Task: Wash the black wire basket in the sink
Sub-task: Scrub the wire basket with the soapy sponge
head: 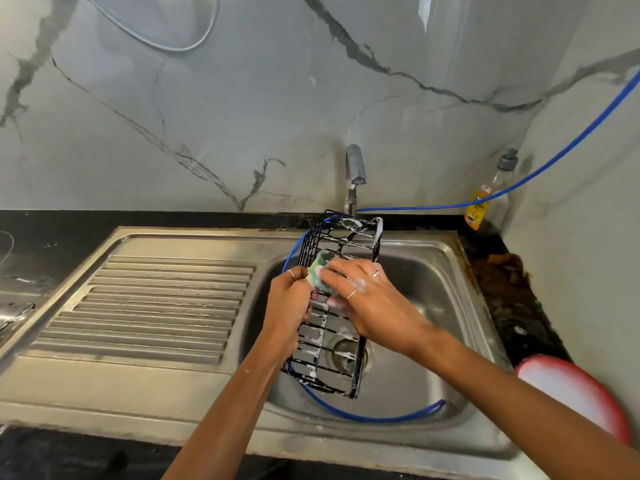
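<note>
The black wire basket is held tilted over the steel sink, streaked with white suds. My left hand grips the basket's left side from below. My right hand holds a green and white sponge against the basket's wires, fingers curled over it. Soap foam clings to my right fingers. The basket's middle is hidden behind both hands.
A tap stands behind the basin. A blue hose runs from the right wall into the sink bowl. A dish soap bottle stands in the back right corner. The ribbed drainboard lies left; a pink-rimmed plate sits at right.
</note>
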Available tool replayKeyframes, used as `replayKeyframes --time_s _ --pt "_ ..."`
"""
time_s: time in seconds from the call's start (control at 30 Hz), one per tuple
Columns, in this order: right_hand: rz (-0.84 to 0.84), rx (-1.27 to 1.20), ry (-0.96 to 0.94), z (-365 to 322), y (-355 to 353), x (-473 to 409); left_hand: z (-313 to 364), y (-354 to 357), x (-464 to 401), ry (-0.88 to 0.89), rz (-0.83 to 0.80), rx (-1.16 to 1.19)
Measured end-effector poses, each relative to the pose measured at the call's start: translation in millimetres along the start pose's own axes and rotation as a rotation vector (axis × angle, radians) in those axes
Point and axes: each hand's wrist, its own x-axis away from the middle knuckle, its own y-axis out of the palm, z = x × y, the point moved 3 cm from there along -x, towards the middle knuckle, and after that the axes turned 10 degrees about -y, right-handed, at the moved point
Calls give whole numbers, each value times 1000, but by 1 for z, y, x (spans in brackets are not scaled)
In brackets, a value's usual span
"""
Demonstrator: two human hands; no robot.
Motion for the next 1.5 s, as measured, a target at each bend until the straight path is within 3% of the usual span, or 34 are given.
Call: replayKeyframes --time_s 0.23,0.43,0.57,0.67,0.77,0.9,1.07,1.4,1.5 --pt "-61 -168 19 27 -20 -17 7 0 0 36 13 -115" --pt "192 95 320 79 -46 -52 3 5 6 46 22 -135" --pt "194 -93 417 56 -31 -47 3 8 6 59 46 -124" --pt "256 -222 396 20 -17 -24 -1 7 5 69 67 -147" --pt "202 -325 349 -5 -4 -3 -8 4 5 55 73 -142" --pt "216 -283 311 7 -14 -5 -10 1 6 45 83 -155" --pt "338 -173 546 46 -26 -24 -6 3 8 70 58 -129" --pt "120 -430 352 -34 8 34 0 6 -1 95 94 -46" --pt "195 -381 361 -22 0 28 -3 7 -2 82 91 -47"
